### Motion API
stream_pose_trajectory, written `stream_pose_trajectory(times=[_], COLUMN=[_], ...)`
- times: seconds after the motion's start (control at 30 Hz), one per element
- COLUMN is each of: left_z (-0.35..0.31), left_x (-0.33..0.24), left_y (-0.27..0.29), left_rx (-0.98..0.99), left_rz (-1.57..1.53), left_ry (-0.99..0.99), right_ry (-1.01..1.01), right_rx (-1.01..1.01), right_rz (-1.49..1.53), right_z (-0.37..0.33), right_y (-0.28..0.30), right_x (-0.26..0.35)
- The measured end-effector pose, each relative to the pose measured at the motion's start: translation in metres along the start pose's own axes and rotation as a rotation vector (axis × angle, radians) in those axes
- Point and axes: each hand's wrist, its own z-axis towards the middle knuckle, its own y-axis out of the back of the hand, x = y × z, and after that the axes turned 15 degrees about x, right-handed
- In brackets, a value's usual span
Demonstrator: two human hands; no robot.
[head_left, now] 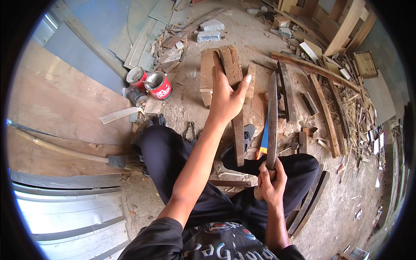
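My left hand (226, 99) reaches forward around a rough length of wood (230, 65), thumb along its right side and fingers on its left. The wood's narrower end (238, 143) runs back toward my lap. It leans over a wooden block (207, 71) on the ground; my hand covers the middle of the wood. Near my right knee, my right hand (273, 184) is closed around the handle of a machete (272, 117). Its long grey blade points up and away from me, to the right of the wood and apart from it.
A handsaw (264, 141) with a blue blade lies beyond my leg. Wooden beams (325, 115) and scraps cover the ground at right. Red paint cans (158, 86) stand at left, near a broom (116, 162). Pale broken blocks (211, 26) lie at the back.
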Motion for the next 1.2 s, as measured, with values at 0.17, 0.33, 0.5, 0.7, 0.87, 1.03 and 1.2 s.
stream_pose_trajectory(times=[0.17,0.33,0.5,0.7,0.87,1.03,1.2], left_z=[-0.004,-0.002,0.001,0.001,0.002,-0.001,-0.003], left_x=[-0.025,-0.041,-0.055,-0.069,-0.071,-0.075,-0.067], left_y=[0.009,0.019,0.028,0.028,0.024,0.022,0.022], left_rx=[0.086,0.063,0.161,0.147,0.132,0.134,0.097], left_rz=[-0.243,-0.522,-0.78,-0.908,-0.807,-0.698,-0.568], left_ry=[0.115,-0.038,-0.077,-0.066,-0.103,-0.105,-0.065], right_ry=[0.029,0.035,0.127,0.296,0.328,0.308,0.29], right_rx=[-0.018,-0.04,0.025,0.026,-0.019,-0.061,-0.095], right_rz=[-0.026,-0.013,-0.235,-0.572,-0.795,-0.857,-0.854], right_z=[-0.005,-0.013,-0.024,-0.023,-0.023,-0.023,-0.022], right_y=[-0.003,-0.009,0.01,0.016,0.018,0.019,0.016], right_x=[-0.001,0.026,0.046,0.072,0.082,0.087,0.088])
